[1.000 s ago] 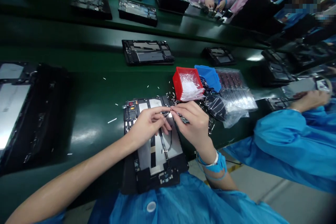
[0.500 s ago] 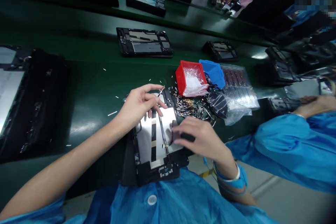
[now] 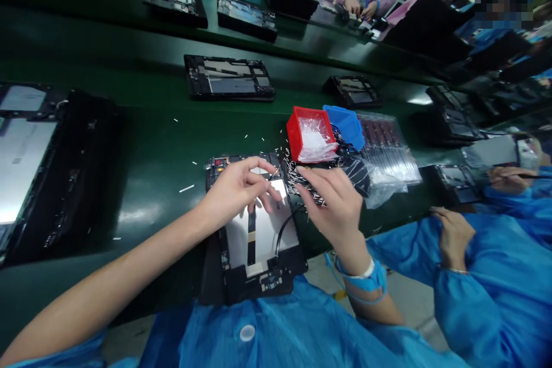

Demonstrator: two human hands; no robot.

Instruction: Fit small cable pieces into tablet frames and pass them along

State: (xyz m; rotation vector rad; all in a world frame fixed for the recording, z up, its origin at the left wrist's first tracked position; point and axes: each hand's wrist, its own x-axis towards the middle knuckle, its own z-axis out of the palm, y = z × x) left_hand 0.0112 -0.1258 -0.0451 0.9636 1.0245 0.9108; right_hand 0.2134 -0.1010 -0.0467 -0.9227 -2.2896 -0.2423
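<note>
An opened tablet [image 3: 287,224] lies in front of me, with a pale metal plate, a dark ribbon strip and a small circuit board at its near end. My left hand [image 3: 241,187] is over its far part, thumb and forefinger closed around a tiny thin piece that I cannot make out. To the right, my right hand [image 3: 334,201] hovers at a pile of small parts [image 3: 295,177], its thumb and forefinger apart and no object visible between them. A thin black cable [image 3: 280,234] arches from the tablet's near end toward that hand; its far end is hidden.
A red bin [image 3: 294,137] of small white pieces stands beside a blue bin [image 3: 347,126]. Clear plastic trays [image 3: 392,152] lie right of them. Other opened tablets [image 3: 230,77] and stacks sit around the green bench [image 3: 146,155]. A co-worker's hand [image 3: 455,236] is at right.
My right hand has risen off the plate to the small-parts pile, its fingers parting. The black cable now bows to the right. My left hand has dropped slightly in view.
</note>
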